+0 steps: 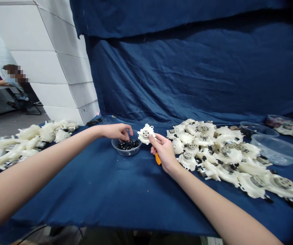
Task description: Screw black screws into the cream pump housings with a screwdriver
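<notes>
My left hand [121,132] reaches down into a clear plastic bowl [128,153] of small shiny black parts [128,145]. Its fingers are curled with the tips among the pieces, so whatever they pinch is hidden. Beside the bowl, my right hand [164,149] holds up a cream-white plastic housing with a round metal motor [145,133] at its centre, gripped between thumb and fingers. Below the right hand's fingers shows an orange object [157,159], mostly covered by the hand; its kind is not clear.
To the right lies a large pile of similar white motor housings [228,154], with a clear tub [281,146] beyond it. More white housings [31,137] lie on the left. White boxes [57,68] are stacked behind them. A person [18,85] sits in the background.
</notes>
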